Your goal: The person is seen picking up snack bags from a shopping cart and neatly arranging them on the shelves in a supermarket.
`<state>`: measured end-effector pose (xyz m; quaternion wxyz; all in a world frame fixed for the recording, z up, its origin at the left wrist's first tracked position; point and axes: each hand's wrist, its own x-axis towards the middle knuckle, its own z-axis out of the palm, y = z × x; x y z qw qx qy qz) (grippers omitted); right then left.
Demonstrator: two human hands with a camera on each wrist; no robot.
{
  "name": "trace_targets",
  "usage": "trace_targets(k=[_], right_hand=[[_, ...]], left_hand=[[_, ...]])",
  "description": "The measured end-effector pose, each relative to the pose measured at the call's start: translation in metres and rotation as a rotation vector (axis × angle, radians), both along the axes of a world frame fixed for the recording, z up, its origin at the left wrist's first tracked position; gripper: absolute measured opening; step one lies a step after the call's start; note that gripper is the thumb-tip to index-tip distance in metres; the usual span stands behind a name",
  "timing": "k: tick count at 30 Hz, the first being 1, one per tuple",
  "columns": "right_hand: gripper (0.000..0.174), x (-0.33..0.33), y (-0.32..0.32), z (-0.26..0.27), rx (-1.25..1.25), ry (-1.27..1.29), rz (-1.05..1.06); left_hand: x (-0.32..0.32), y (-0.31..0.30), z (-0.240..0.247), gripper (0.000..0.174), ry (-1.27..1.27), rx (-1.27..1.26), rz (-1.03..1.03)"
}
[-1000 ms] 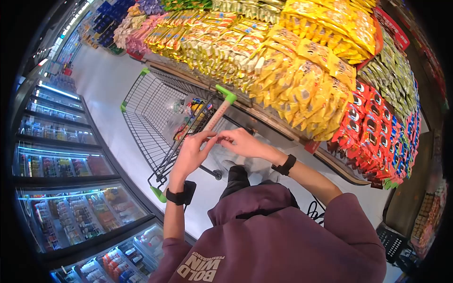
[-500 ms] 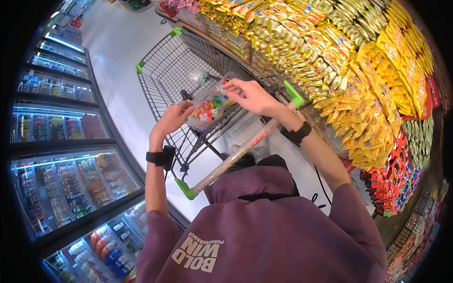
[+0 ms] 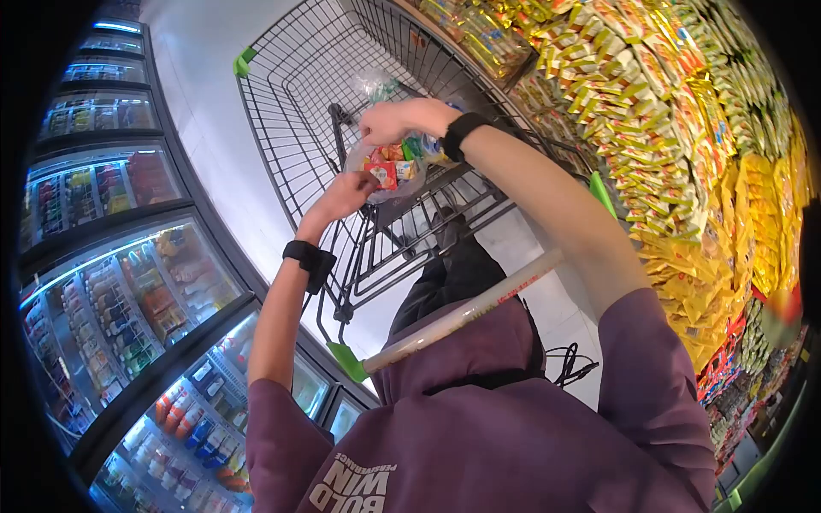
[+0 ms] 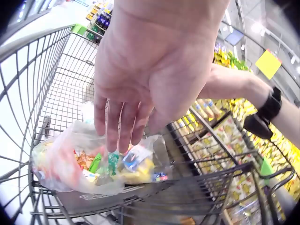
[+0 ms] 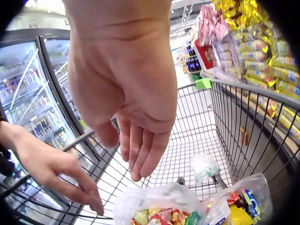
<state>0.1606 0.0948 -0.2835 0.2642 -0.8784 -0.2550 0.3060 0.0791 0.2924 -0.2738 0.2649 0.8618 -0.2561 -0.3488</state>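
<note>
A clear plastic bag (image 3: 409,179) of colourful small packaged goods lies in the shopping cart (image 4: 56,70). Over its near left side is my left hand (image 3: 340,195), fingers pointing to the bag and relaxed, palm bare in the left wrist view. My right hand (image 3: 400,121) hangs above the bag's far side; its fingers reach down, almost straight, with nothing in them in the right wrist view. Beside the first bag, a second open clear bag (image 5: 262,187) holds bright wrapped packets. Farther into the cart sits a small clear bundle with green (image 5: 205,168).
The cart's handle bar (image 3: 466,312) crosses close before my body, under the right forearm. Glass-door freezers (image 3: 120,308) line the left side. Stacked yellow snack packs (image 3: 633,111) rise along the right. A black cable loop (image 3: 569,366) lies on the floor.
My hands, fingertips together near the handle a second ago, have parted and reached forward over the bags in the cart. The cart's handle now shows closer to my body.
</note>
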Motion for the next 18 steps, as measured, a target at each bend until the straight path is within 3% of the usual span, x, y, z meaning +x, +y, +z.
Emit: trace_targets(k=[3,7,9,10,11,12,14,16,18], right_hand=[[0.031,0.020,0.007,-0.046,-0.197,0.192,0.029],[0.028,0.019,0.006,-0.029,-0.292,0.422,0.004],[0.038,0.021,0.015,-0.044,-0.333,0.395,0.123],[0.038,0.021,0.020,-0.055,-0.347,0.353,0.124],[0.038,0.016,0.026,-0.066,-0.356,0.317,0.122],[0.040,0.009,0.032,-0.078,-0.343,0.179,0.071],[0.041,0.002,0.044,-0.108,-0.345,0.177,0.031],[0.044,-0.011,0.061,-0.176,-0.288,0.281,-0.139],[0.045,-0.021,0.066,-0.208,-0.319,0.267,-0.188]], left_hand=[[-0.004,0.007,-0.030,0.018,-0.117,0.015,-0.086],[0.003,-0.003,-0.049,0.025,-0.125,0.169,-0.192],[0.001,-0.007,-0.062,0.028,-0.116,0.229,-0.185],[-0.004,-0.005,-0.073,0.015,-0.286,0.145,-0.165],[-0.007,-0.002,-0.082,0.015,-0.265,0.215,-0.190],[-0.007,-0.004,-0.082,0.014,-0.247,0.285,-0.214],[-0.002,-0.010,-0.088,0.012,-0.224,0.419,-0.262],[0.002,-0.010,-0.096,0.011,-0.217,0.424,-0.252],[-0.004,-0.007,-0.102,0.009,-0.202,0.438,-0.231]])
